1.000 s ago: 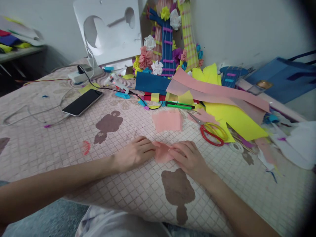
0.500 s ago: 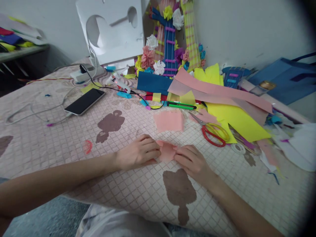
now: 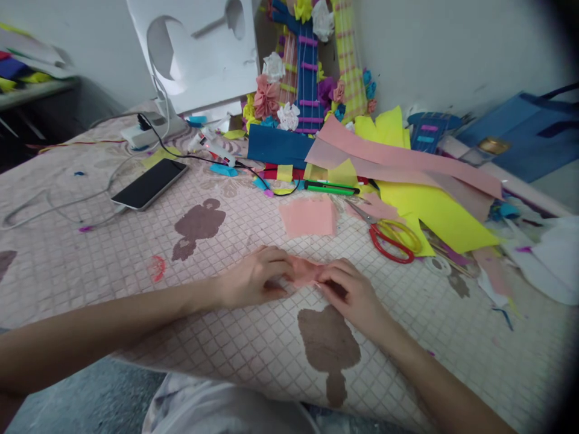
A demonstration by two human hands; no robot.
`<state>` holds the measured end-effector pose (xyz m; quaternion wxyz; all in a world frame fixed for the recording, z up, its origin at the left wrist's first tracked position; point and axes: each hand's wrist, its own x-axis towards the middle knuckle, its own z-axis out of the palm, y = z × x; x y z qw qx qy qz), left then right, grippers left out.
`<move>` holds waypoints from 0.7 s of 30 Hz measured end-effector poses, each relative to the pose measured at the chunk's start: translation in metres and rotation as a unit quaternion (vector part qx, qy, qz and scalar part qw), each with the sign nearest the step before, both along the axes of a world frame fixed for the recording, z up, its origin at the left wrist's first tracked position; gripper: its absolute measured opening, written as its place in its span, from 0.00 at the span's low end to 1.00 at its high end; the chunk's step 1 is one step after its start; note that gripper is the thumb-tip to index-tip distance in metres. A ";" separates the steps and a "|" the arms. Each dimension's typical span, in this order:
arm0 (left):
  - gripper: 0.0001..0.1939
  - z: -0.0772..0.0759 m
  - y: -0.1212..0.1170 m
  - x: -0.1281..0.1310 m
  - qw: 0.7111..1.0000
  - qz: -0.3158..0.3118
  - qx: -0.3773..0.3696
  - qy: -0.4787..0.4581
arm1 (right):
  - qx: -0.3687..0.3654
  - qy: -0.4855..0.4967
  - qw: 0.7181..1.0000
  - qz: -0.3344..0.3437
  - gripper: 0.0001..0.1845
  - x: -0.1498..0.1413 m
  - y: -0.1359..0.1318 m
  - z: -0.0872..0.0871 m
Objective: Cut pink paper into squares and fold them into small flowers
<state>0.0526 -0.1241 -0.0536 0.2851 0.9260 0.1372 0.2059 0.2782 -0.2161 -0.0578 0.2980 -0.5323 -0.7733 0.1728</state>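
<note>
A small piece of pink paper (image 3: 304,272) is stretched between my two hands, low over the quilted tablecloth. My left hand (image 3: 260,276) pinches its left end with fingers bent, and my right hand (image 3: 350,292) pinches the right end between thumb and fingers. The paper looks creased or rolled along its near edge; the ends are hidden by my fingers. Just beyond it lies a stack of pink paper pieces (image 3: 310,216). To the right of that stack rest scissors (image 3: 391,241) with red and yellow handles.
Behind are a green cutter (image 3: 332,188), a glue gun (image 3: 216,150) with a cable, and blue paper (image 3: 279,146). Yellow paper (image 3: 443,217) and long pink strips (image 3: 407,158) spread to the right. A phone (image 3: 149,184) charges at left. Decorated paper guitars (image 3: 309,78) lean on the wall.
My fingers have curled further around the pink paper, and its visible part has become narrower, folded up from the near side. The view has shifted slightly.
</note>
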 end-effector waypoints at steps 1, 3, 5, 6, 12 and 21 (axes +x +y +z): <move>0.05 -0.001 0.000 0.001 1.000 0.010 -0.013 -0.010 | -0.010 0.010 1.000 -0.007 0.05 -0.001 0.000 0.001; 0.04 -0.002 0.000 0.003 0.999 0.026 -0.023 -0.025 | -0.022 0.023 0.999 -0.017 0.05 -0.001 0.000 0.002; 0.06 -0.003 0.000 0.004 0.999 0.034 -0.026 -0.029 | -0.029 0.029 0.999 -0.020 0.05 -0.001 0.000 0.002; 0.06 -0.003 0.000 0.005 0.998 0.039 -0.029 -0.029 | -0.031 0.031 0.999 -0.020 0.05 -0.001 0.001 0.002; 0.04 0.000 0.000 0.008 0.995 0.067 -0.069 -0.015 | -0.046 0.048 0.997 -0.031 0.04 -0.002 0.000 0.004; 0.06 0.001 -0.002 0.013 0.993 0.097 -0.066 0.002 | -0.018 0.014 0.998 -0.054 0.07 -0.008 0.000 0.002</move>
